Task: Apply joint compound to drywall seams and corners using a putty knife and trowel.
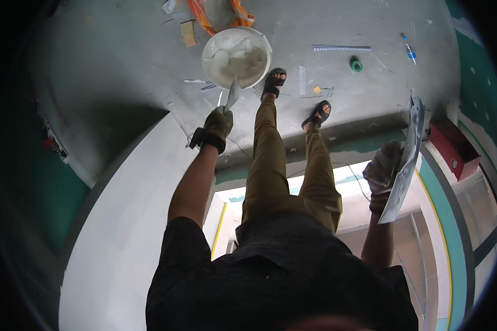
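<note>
My left hand [218, 124], in a work glove with a dark band at the wrist, is closed round the handle of a putty knife [234, 95]. The blade points away from me, at the near rim of a white bucket [206, 62]; whether it touches the rim I cannot tell. Pale, lumpy filling compound [238, 59] lies inside the bucket. At the right, my gloved right hand [383, 167] grips a wide, long-bladed finishing trowel [407, 157], held on edge with pale smears along its face. The trowel partly hides its handle.
Orange sacking [201, 16] lies beyond the bucket. A green tape roll [356, 64], a perforated strip [341, 48] and a small bottle [408, 48] are on the grey floor. A red box [453, 148] stands at right. A white panel [121, 231] curves along the left.
</note>
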Demonstrator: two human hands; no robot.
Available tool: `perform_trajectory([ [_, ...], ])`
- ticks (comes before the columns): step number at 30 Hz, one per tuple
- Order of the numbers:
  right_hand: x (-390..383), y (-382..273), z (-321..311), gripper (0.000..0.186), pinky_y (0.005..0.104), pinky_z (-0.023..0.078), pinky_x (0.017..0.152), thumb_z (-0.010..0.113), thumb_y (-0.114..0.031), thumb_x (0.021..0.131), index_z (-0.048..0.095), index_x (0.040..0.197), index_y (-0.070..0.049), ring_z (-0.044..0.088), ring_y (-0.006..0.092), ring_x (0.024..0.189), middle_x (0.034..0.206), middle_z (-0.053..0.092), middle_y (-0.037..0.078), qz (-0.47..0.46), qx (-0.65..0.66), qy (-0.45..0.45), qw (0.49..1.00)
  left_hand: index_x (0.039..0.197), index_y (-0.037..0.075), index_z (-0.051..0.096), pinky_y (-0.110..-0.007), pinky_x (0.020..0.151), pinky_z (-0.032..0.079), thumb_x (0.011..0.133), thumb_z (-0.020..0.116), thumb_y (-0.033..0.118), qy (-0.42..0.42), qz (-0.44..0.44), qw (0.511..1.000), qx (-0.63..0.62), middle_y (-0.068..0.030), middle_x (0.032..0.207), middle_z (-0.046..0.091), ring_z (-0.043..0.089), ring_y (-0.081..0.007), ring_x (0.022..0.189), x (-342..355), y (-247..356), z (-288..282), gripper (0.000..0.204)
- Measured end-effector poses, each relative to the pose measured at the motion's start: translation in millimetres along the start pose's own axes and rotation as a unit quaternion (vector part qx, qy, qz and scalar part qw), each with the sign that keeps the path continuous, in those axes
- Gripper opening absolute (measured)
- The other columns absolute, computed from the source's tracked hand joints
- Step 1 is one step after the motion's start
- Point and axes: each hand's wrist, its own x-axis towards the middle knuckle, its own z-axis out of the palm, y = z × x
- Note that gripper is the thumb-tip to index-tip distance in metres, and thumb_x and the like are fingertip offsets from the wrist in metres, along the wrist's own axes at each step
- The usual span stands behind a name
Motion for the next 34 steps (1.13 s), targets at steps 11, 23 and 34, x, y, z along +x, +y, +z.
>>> perform_trajectory([
  [11,55.2,23.4,-108.1,0.061,0.0284,0.041,0.045,0.023,-0.045,0.112,0.051,0.139,0.002,0.042,0.0085,0.041,0.080,0.059,0.009,0.054,0.184,0.049,0.980,0.094,0.008,0.076,-0.043,0.077,0.060,0.087,0.062,0.013,0.015,0.253,0.887,0.386,-0.0168,0.096,0.075,0.075,-0.0327,0.092,191.0,108.5,-1.7,0.017],
  [23,70.0,31.6,-131.7,0.065,0.0277,0.040,0.049,0.030,-0.048,0.110,0.050,0.137,0.008,0.045,0.0092,0.050,0.074,0.050,0.005,0.050,0.211,0.097,0.971,0.113,0.013,0.074,-0.046,0.084,0.058,0.090,0.064,0.026,-0.132,0.274,0.874,0.379,-0.0178,0.115,0.074,0.073,-0.0326,0.105,258.2,76.1,61.6,0.029],
  [34,17.8,19.3,-96.1,0.060,0.0286,0.042,0.050,0.027,-0.044,0.111,0.051,0.135,0.007,0.045,0.0106,0.048,0.074,0.052,0.008,-0.017,0.172,0.105,0.979,0.125,0.011,0.061,-0.045,0.094,0.052,0.093,0.062,0.033,-0.186,0.168,0.878,0.408,-0.0163,0.120,0.071,0.069,-0.0323,0.109,237.2,193.9,-30.2,0.038],
])
